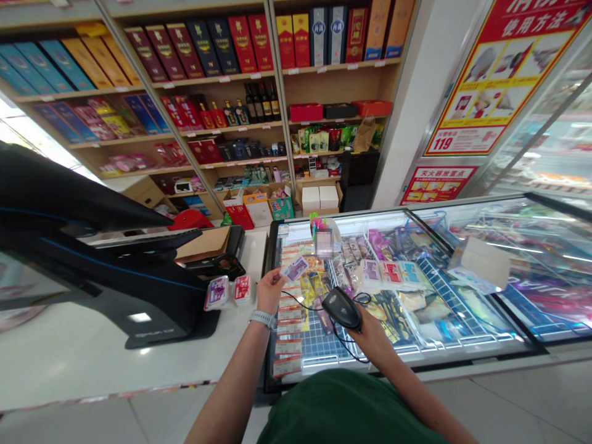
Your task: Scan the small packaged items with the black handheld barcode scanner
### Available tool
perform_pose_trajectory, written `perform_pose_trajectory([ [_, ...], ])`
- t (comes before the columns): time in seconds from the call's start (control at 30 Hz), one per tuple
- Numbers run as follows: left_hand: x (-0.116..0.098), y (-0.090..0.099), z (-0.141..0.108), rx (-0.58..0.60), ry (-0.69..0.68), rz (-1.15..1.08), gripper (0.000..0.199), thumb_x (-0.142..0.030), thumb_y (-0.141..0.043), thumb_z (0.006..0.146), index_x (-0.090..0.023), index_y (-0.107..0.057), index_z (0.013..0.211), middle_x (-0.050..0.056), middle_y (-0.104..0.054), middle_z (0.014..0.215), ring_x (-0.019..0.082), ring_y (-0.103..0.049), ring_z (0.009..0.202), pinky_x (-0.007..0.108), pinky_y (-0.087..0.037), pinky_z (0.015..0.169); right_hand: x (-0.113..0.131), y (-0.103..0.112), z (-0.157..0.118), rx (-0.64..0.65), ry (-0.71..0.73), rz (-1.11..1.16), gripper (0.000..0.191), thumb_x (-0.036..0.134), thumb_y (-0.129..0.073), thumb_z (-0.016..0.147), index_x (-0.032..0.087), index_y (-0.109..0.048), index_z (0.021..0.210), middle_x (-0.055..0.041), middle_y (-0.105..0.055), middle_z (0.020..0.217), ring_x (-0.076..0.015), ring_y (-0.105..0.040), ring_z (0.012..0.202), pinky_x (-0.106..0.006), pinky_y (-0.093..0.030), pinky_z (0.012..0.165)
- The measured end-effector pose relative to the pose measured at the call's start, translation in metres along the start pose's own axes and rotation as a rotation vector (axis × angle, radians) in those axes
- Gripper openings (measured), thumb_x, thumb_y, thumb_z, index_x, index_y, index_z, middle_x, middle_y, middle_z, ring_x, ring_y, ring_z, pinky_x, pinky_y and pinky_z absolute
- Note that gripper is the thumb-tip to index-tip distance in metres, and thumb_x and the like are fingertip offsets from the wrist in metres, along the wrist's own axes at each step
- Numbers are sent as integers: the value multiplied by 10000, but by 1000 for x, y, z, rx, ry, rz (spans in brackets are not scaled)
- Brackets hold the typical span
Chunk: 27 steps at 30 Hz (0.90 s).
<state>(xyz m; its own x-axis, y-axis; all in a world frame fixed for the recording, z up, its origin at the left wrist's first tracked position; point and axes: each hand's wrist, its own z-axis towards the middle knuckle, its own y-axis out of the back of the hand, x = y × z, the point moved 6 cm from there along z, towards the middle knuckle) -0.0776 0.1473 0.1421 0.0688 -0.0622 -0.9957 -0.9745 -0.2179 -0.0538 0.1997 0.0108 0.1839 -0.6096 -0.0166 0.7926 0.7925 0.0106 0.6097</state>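
My left hand (271,291) pinches the near edge of a small flat pack with a purple and white label (295,269). My right hand (369,332) is wrapped round a black handheld barcode scanner (342,307), its head tilted toward the pack but apart from it. The scanner's cable (300,303) loops over the freezer's glass top. On the white counter at left sit a purple-labelled tub (217,292) and a red-labelled tub (242,288). Several similar packs, among them a red-labelled one (391,272), stand in a row on the glass, right of the scanner.
A glass-topped chest freezer (319,354) with bagged goods lies before me. A black checkout terminal (152,302) stands on the counter (87,354). An opened white carton (483,265) rests on the freezer. Shelves of boxed goods (198,74) line the back.
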Motion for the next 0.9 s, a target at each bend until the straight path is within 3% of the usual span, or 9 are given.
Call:
perform_pose_trajectory([
  [0.4,-2,-3,-3,-9,29,-35,459,-281,-779,595,-117,-669,1009,60,-708,831,159,-642,767,297,-509,732,-3,0,-1,8,-9,-26,398,212,-568,757,181,-573,1154,-111,-680,1082,-284,-622,1064,-383,-464,901],
  [0.7,18,-15,-8,12,228,-162,496,-276,-840,554,-137,-617,975,31,-683,840,114,-650,698,288,-537,717,-5,4,-4,-28,-28,2,348,150,-575,717,184,-599,1063,-80,-700,989,-245,-650,931,-325,-487,816],
  [0.9,36,-42,-22,104,388,-220,399,-187,-811,597,-145,-586,923,51,-705,819,138,-684,713,303,-544,763,-5,11,-10,-83,-4,26,324,167,-570,734,198,-601,1055,-73,-695,1018,-243,-645,972,-330,-488,850],
])
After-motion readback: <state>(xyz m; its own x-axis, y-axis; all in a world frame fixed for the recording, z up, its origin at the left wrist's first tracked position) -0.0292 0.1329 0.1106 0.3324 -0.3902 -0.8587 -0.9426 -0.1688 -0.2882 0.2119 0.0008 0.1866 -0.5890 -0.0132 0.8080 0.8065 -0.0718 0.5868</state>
